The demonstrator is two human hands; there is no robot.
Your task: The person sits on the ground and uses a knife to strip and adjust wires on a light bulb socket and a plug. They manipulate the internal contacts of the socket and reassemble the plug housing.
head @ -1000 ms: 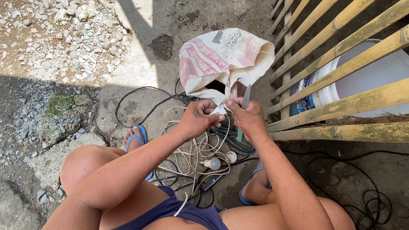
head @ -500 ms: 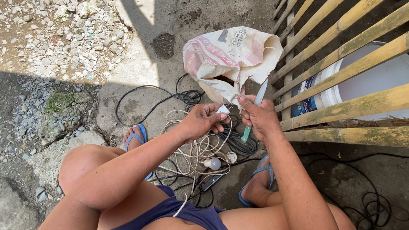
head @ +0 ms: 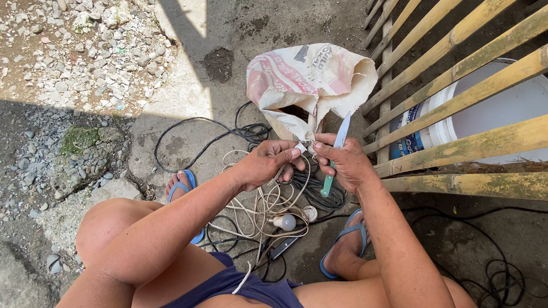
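Observation:
I squat over a tangle of white and black wires (head: 264,207) on the concrete. My right hand (head: 348,162) grips a knife (head: 335,153) with a green handle, blade pointing up. My left hand (head: 267,163) pinches the end of a white wire (head: 299,148) right beside the knife hand, thumb and fingers closed on it. A white bulb (head: 286,222) lies among the wires below my hands. A crumpled white and pink sack (head: 307,80) sits just beyond both hands.
A bamboo fence (head: 479,122) runs along the right, with a white plastic bucket (head: 505,111) behind it. Black cable coils (head: 507,276) lie at the lower right. Gravel and stones (head: 59,33) cover the ground to the left. My feet wear blue sandals (head: 186,190).
The knife's green handle has come into view as my right hand shifted it upright. Both hands have stayed together at the wire end, with little other movement.

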